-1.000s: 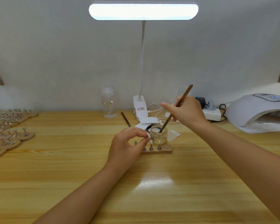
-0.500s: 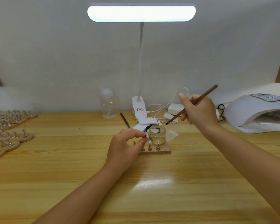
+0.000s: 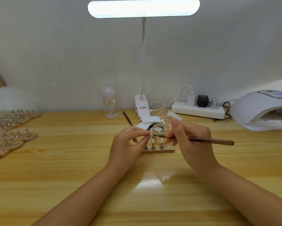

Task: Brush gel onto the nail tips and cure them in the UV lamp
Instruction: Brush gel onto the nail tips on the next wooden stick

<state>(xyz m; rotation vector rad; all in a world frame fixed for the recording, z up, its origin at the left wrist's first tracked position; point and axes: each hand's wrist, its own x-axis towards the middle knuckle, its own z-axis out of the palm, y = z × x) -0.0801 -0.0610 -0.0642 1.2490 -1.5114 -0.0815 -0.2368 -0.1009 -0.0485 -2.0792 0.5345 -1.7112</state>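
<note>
My left hand pinches one small pale nail tip on its metal stand between thumb and forefinger, lifted just above the little wooden holder block. My right hand grips the long brown-handled gel brush like a pen, bristles pointing left, right up against that tip. I can't tell if they touch.

The risk here is a shaky stroke: too much gel would likely flood the edge and run onto my fingertips. Just below my fingers, two more tips stand upright in the block, and my knuckles could knock them over.

Just beyond my fingers sits the open clear glass jar, and a careless brush handle could tip it. Far right of my brush hand, well apart, the white domed UV lamp waits, and carrying wet gel that far invites smears.
</note>
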